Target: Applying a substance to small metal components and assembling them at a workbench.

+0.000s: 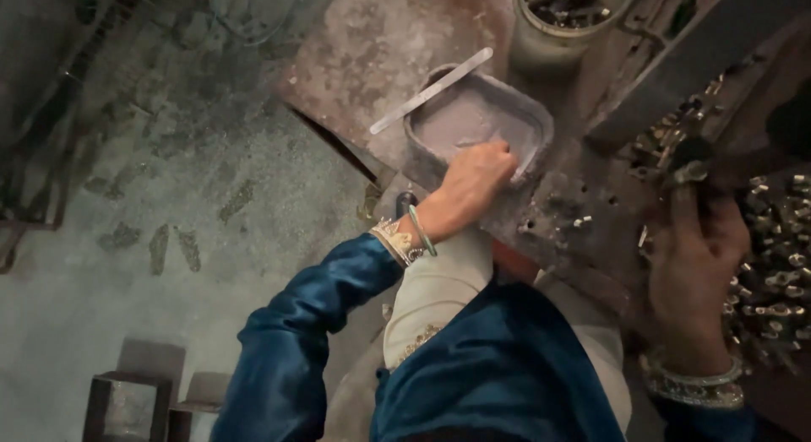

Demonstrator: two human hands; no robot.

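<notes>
Grey tray (541, 125) under curled left hand (477, 176), right hand (697, 248) spread open on metal fittings (773, 265)

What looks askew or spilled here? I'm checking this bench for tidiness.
A flat grey metal strip lies slanted across the rim of the rounded grey tray, one end overhanging. Small loose metal parts sit scattered on the worn bench, apart from the heap by the right hand. The left hand reaches into the tray.
</notes>
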